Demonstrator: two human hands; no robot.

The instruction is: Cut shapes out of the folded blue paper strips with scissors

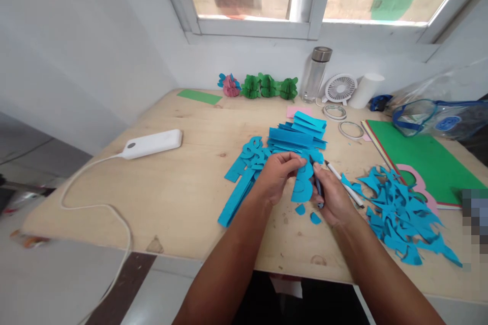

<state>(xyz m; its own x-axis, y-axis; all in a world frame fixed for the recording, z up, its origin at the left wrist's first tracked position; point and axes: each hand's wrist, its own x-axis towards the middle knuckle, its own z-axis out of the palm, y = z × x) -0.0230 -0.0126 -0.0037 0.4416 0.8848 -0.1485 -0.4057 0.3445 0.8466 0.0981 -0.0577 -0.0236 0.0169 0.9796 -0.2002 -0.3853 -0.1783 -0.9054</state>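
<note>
Pinched between the fingers of my left hand (284, 170) is a blue paper piece (302, 185) with a scalloped edge and curved lines drawn on it. My right hand (331, 193) is closed around scissors (319, 190) with dark grip loops; their blades meet the paper's upper part. Two small blue offcuts (314, 218) lie on the table just below. Left of my hands is a heap of cut curved blue shapes (253, 155), with a long folded blue strip (236, 203) partly behind my left forearm. Folded blue paper pieces (293, 134) are stacked beyond my hands.
A white pen (345, 184) and a pile of blue scraps (400, 213) lie to the right, beside green sheets (427, 162). Tape rolls (351, 130), a fan (340, 89), a bottle (317, 73) and paper ornaments (269, 86) line the back. A corded white power strip (152, 143) sits left.
</note>
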